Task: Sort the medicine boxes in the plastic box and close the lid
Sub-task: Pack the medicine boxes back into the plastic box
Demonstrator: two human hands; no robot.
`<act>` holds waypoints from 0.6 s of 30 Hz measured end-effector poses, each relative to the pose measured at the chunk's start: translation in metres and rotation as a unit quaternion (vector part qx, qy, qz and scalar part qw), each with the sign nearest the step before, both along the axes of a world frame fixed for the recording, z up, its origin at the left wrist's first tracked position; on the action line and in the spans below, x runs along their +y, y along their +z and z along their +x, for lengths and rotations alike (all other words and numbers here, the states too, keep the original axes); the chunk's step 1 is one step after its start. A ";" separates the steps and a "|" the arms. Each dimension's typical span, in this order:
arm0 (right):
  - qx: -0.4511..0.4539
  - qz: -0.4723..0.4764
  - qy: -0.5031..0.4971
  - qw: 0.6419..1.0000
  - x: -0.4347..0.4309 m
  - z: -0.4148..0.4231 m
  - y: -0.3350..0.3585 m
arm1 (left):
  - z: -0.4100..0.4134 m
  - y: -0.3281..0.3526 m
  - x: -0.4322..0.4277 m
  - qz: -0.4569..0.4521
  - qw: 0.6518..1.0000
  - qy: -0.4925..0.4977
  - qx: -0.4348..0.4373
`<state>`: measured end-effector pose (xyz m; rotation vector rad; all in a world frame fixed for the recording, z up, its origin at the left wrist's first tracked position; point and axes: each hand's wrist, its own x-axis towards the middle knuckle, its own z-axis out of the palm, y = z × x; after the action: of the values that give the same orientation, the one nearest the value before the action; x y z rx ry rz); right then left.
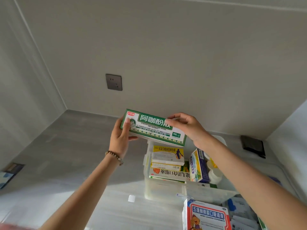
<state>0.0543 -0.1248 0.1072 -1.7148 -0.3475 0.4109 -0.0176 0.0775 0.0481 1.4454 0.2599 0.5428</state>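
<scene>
Both hands hold a green and white medicine box (pixel 153 128) up above the clear plastic box (pixel 164 190). My left hand (pixel 120 138) grips its left end, thumb on the front. My right hand (pixel 187 126) pinches its upper right edge. Inside the plastic box lie stacked flat boxes, a yellow one (pixel 167 151) on top, and a blue and yellow box (pixel 198 166) stands upright on the right beside a white bottle (pixel 214 175). A red, white and blue medicine box (pixel 207 216) lies nearest me.
The plastic box sits on a pale tabletop (pixel 116 211) in a corner of grey walls with a wall socket (pixel 114 82). Loose sachets and small packs (pixel 240 213) lie at the bottom right. A dark object (pixel 253 146) rests at the far right wall.
</scene>
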 end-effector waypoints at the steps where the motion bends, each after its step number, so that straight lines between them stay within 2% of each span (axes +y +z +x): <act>1: 0.003 0.002 -0.002 1.000 0.014 -0.003 0.002 | -0.001 0.004 0.015 -0.001 1.000 0.008 -0.007; 6: 0.082 0.036 -0.001 0.996 0.096 -0.019 -0.008 | -0.015 0.000 0.101 -0.007 0.997 0.077 0.011; 11: 0.157 0.064 -0.046 0.984 0.185 -0.040 -0.053 | -0.032 -0.038 0.185 -0.030 0.984 0.154 0.083; 18: 0.198 0.022 -0.136 0.970 0.271 -0.060 -0.147 | -0.047 -0.117 0.253 0.006 0.969 0.128 0.209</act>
<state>-0.0056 0.1461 -0.0397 -1.5661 0.1675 0.5259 -0.0649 0.3307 -0.0691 1.5396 0.7880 0.4412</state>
